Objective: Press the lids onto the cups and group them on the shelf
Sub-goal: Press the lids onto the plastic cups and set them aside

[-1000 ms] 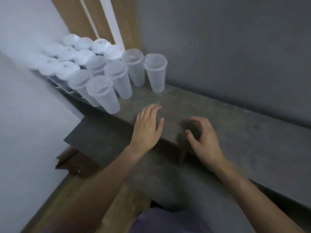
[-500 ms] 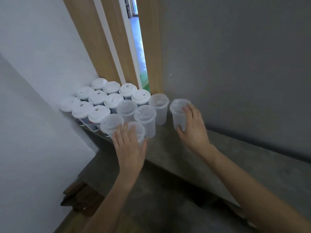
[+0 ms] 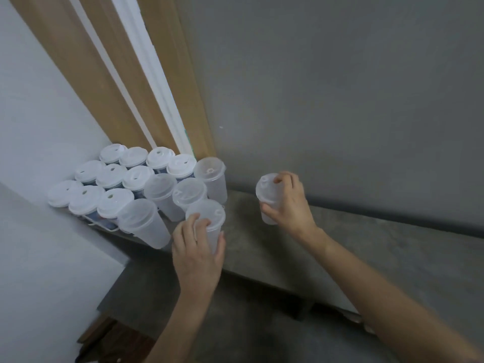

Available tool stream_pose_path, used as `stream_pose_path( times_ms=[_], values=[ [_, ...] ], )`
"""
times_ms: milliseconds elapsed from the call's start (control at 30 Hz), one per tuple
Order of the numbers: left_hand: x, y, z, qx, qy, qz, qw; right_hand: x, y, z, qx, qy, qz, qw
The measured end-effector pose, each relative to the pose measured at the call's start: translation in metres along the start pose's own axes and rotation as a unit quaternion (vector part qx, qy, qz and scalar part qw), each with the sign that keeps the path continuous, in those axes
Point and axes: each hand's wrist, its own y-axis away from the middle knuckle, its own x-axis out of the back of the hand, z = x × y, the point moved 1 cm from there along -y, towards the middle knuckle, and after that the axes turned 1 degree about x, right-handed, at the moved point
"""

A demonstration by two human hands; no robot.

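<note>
- On the grey concrete shelf (image 3: 366, 244): 10 white-lidded cups (image 3: 111, 176), 4 free translucent lidded plastic cups (image 3: 160, 187).
- Left hand (image 3: 196, 255) grips 1 nearer translucent cup (image 3: 210, 217).
- Right hand (image 3: 290, 205) grips 1 separate translucent cup (image 3: 265, 186).

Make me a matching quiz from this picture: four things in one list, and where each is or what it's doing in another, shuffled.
Things:
1. left hand
2. right hand
3. white-lidded cups
4. shelf

States:
A. grips the lone cup, apart on the right
B. packed together at the far left
C. grips the front cup of the group
D. grey, stone-like surface

Pairs: 1-C, 2-A, 3-B, 4-D
</note>
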Motion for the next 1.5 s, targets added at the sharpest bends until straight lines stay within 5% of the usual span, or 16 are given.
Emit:
stream_pose_path(
  times_ms=[367,533,733,867,1167,1500],
  values=[
    [-0.004,-0.019,0.028,0.058,0.019,-0.039,0.997,0.095,0.054,0.054,-0.019,-0.021,0.022,0.999],
    [-0.004,-0.017,0.090,0.067,0.159,-0.073,0.982,0.152,0.084,0.097,-0.050,0.032,0.034,0.998],
    [-0.049,-0.001,0.252,-0.038,0.369,-0.150,0.916,0.234,0.132,0.150,-0.114,0.083,0.086,0.986],
    [-0.069,0.013,0.313,-0.119,0.356,-0.178,0.910,0.264,0.155,0.171,-0.120,0.088,0.088,0.985],
    [-0.074,0.021,0.313,-0.130,0.311,-0.166,0.927,0.260,0.157,0.175,-0.088,0.108,0.053,0.989],
    [-0.048,0.008,0.276,-0.154,0.325,-0.162,0.919,0.266,0.158,0.145,-0.144,0.141,0.022,0.979]
  ],
)
